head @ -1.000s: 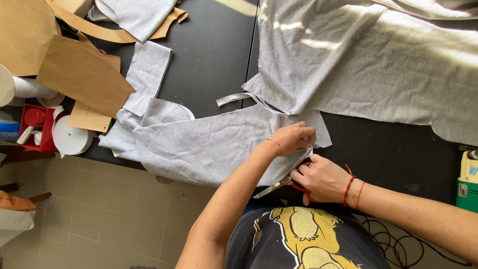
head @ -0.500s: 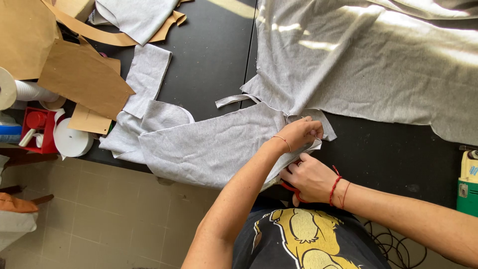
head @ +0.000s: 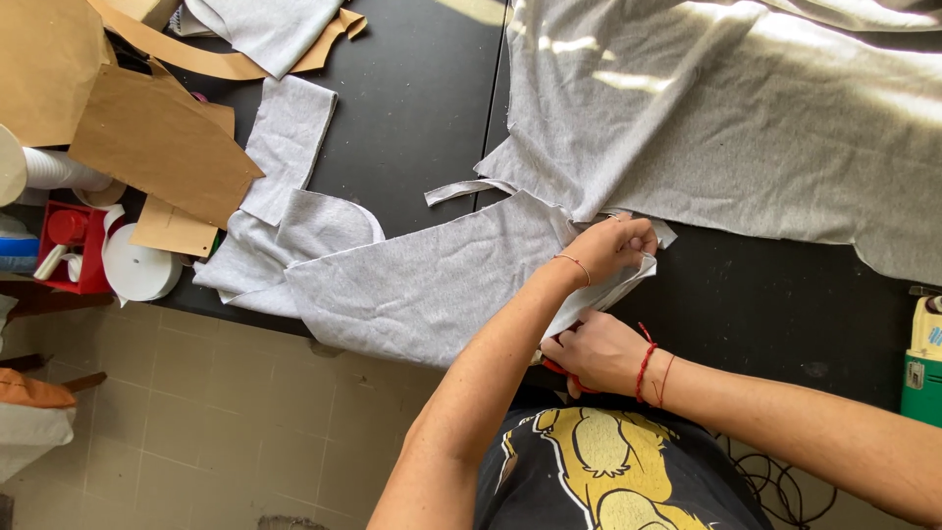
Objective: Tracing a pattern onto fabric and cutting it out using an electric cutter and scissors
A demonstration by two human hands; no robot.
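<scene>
Near the counter's [head: 412, 118] front edge, the left hand [head: 613, 247] presses down on a cut piece of grey knit fabric [head: 432, 280], fingers curled over its corner, seemingly to keep the cloth flat and steady. Just below it, the right hand [head: 594, 353] is clenched round red-handled scissors [head: 561, 371], whose blades are hidden under the fabric's edge. That grey piece lies across the front of the dark counter, part of it hanging over the edge. A larger sheet of the same grey cloth [head: 746, 128] covers the far right of the counter. Smaller grey offcuts [head: 289, 137] lie toward the left, beside brown paper patterns [head: 157, 147] stacked at the left edge. A roll of white tape [head: 137, 265] and a red holder [head: 69, 245] sit at the left front corner.
</scene>
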